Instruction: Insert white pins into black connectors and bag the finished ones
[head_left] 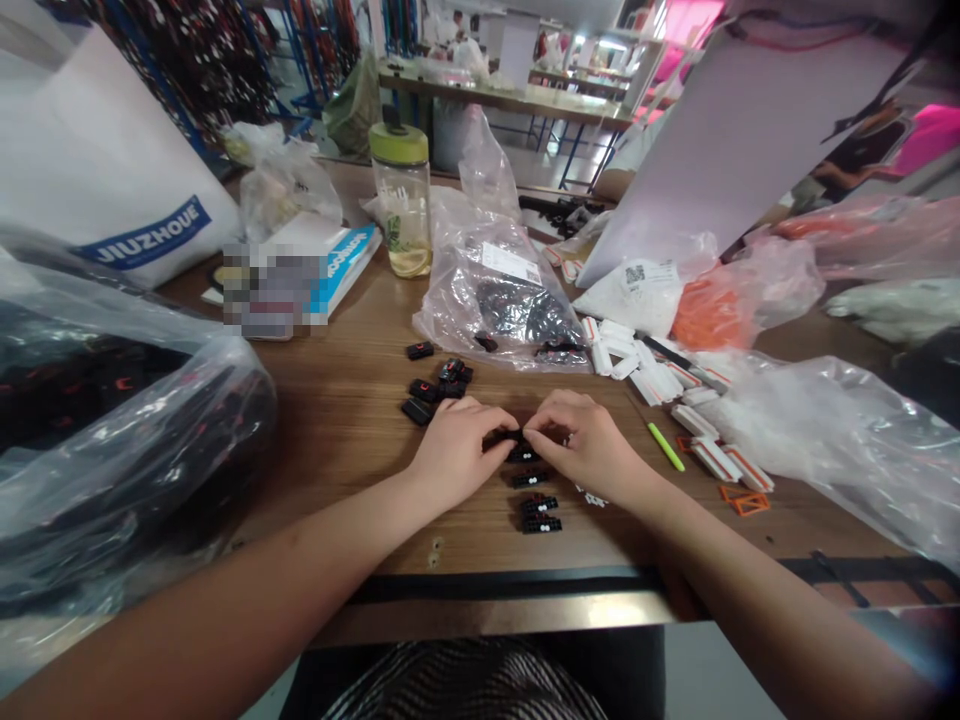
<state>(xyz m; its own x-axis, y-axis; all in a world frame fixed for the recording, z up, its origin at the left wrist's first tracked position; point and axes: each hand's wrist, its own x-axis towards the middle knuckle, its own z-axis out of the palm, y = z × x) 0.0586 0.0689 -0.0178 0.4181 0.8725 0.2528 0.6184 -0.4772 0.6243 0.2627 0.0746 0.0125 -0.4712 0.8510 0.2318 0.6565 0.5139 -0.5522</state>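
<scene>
My left hand [459,447] pinches a small black plastic connector [502,437] between thumb and fingers. At the connector's right end, my right hand [579,440] has its thumb and fingertips pressed together; whatever is in that pinch is hidden. Just below the hands, black connectors with white round dots [531,480] lie in a column running toward the table's front edge. Small white pieces [592,496] are partly covered by my right hand. Beyond my left hand sits a loose group of black connectors [424,390] with red marks.
On the left is an open plastic bag of black parts [225,420]. Behind stand a green-lidded bottle [401,200] and a clear bag of black parts [502,290]. White-and-orange pieces [652,380], a lime-green pen-like tool [666,447] and more bags lie to the right.
</scene>
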